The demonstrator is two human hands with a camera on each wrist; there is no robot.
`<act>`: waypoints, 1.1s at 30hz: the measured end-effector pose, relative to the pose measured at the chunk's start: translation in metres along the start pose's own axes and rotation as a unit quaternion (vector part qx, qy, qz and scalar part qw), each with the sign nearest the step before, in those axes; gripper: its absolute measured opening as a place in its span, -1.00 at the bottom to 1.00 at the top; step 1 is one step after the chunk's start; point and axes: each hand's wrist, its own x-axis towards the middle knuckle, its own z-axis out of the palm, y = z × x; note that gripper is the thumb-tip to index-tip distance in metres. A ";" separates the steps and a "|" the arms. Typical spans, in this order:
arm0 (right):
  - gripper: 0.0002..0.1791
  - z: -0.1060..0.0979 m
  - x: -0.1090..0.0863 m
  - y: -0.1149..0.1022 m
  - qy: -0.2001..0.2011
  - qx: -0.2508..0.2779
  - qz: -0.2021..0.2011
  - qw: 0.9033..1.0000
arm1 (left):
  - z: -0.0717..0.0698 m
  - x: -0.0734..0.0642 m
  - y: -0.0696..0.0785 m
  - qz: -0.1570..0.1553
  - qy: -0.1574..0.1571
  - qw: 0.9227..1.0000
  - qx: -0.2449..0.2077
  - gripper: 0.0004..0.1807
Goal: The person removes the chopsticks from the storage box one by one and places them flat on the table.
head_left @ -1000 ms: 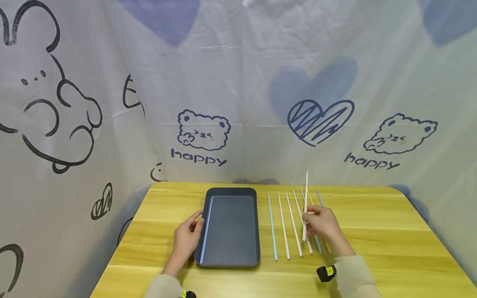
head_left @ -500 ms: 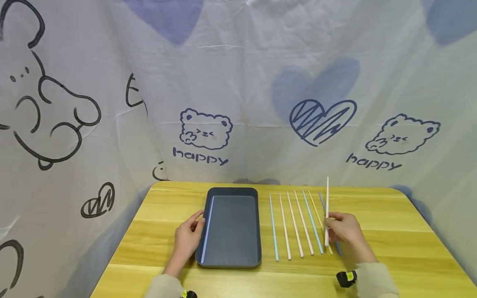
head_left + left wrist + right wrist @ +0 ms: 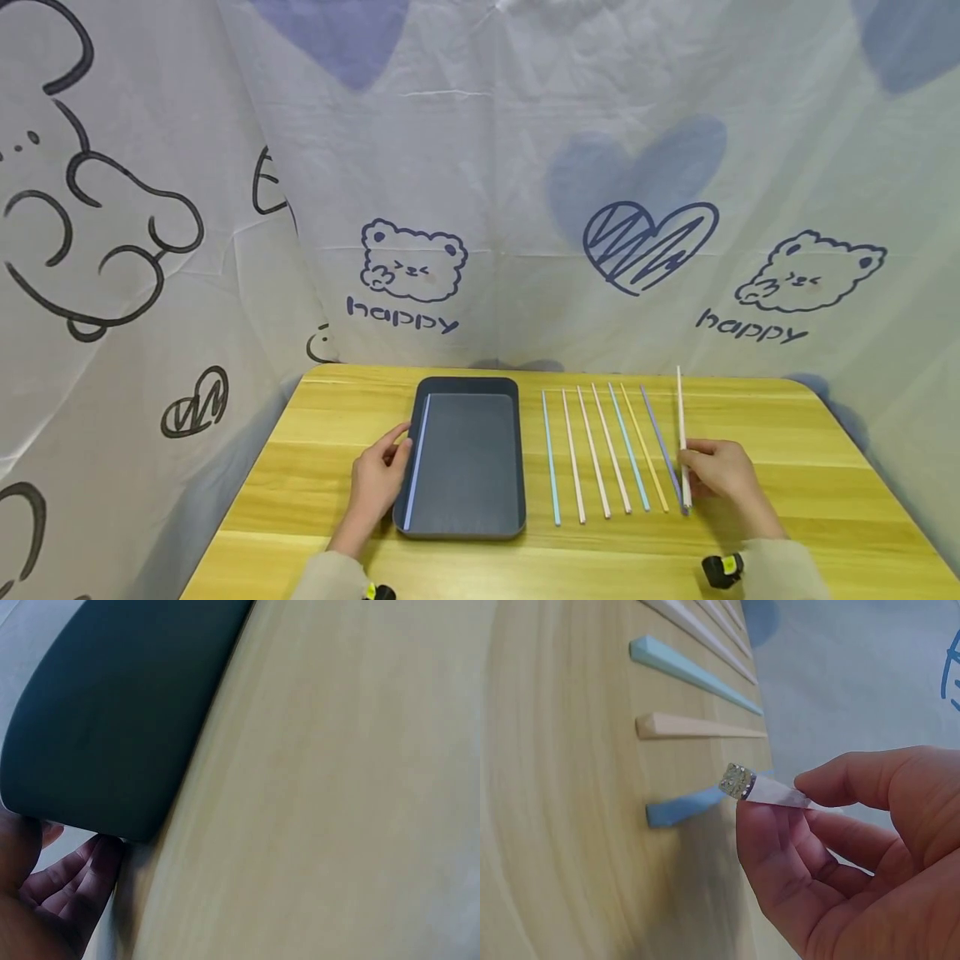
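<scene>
My left hand [image 3: 378, 479] holds the left edge of a dark grey tray [image 3: 516, 467]. In the left wrist view, its fingers [image 3: 97, 874] touch the tray's side wall [image 3: 112, 727] close to the tabletop. A blue-purple chopstick [image 3: 417, 462] lies inside the tray along its left side. My right hand [image 3: 723, 475] pinches a white chopstick [image 3: 681, 417] between thumb and fingers, tilted up off the table. Its thick end carries a glittery tip [image 3: 736, 781] in the right wrist view. Just left of it, a blue-purple chopstick [image 3: 660, 433] lies on the table.
Left of that lie a yellow chopstick [image 3: 645, 450], a light blue one [image 3: 630, 446], several pale pink ones [image 3: 572, 458] and another light blue one [image 3: 551, 458], in a spaced row. A white printed cloth [image 3: 525, 317] hangs behind the wooden table [image 3: 825, 500].
My right hand has moved right with the white chopstick, passing over the row to beyond the blue-purple one. My left hand and the tray stay in place.
</scene>
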 end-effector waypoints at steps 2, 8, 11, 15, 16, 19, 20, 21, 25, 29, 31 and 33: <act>-0.36 -0.001 0.001 0.003 0.002 -0.008 0.001 1.000 | 0.000 0.000 0.000 0.001 0.001 1.000 0.001 -0.66; -0.38 -0.004 0.002 0.010 0.011 -0.053 -0.004 0.999 | 0.001 0.001 -0.001 0.005 0.004 1.000 0.005 -0.66; -0.39 -0.006 0.002 0.012 0.012 -0.072 -0.009 0.997 | 0.001 0.001 -0.002 0.006 0.004 1.000 0.006 -0.66; -0.43 -0.008 0.004 0.014 0.017 -0.094 -0.017 0.995 | 0.001 0.001 -0.003 0.005 -0.001 1.000 0.006 -0.66; -0.44 -0.008 0.004 0.014 0.020 -0.100 -0.020 0.995 | 0.001 0.001 -0.003 0.005 -0.002 1.000 0.006 -0.65; -0.48 -0.009 0.005 0.017 0.024 -0.117 -0.031 0.992 | 0.001 0.000 -0.003 0.003 -0.002 1.000 0.005 -0.65; -0.49 -0.008 0.006 0.017 0.026 -0.120 -0.033 0.992 | 0.001 0.000 -0.003 0.002 -0.002 1.000 0.006 -0.65; -0.49 -0.008 0.006 0.018 0.026 -0.120 -0.034 0.992 | 0.001 0.000 -0.003 0.002 -0.002 1.000 0.006 -0.65; -0.53 -0.007 0.007 0.020 0.037 -0.133 -0.037 0.990 | 0.000 0.000 -0.002 0.002 -0.002 1.000 0.007 -0.65; -0.59 -0.007 0.007 0.020 0.050 -0.161 -0.045 0.985 | 0.000 0.001 -0.001 0.002 -0.003 1.000 0.007 -0.65; -0.62 -0.007 0.006 0.021 0.056 -0.178 -0.049 0.981 | 0.000 0.001 -0.002 0.000 -0.005 1.000 0.005 -0.65; -0.64 -0.007 0.006 0.021 0.064 -0.194 -0.052 0.978 | 0.001 0.001 -0.002 -0.002 -0.006 1.000 0.005 -0.65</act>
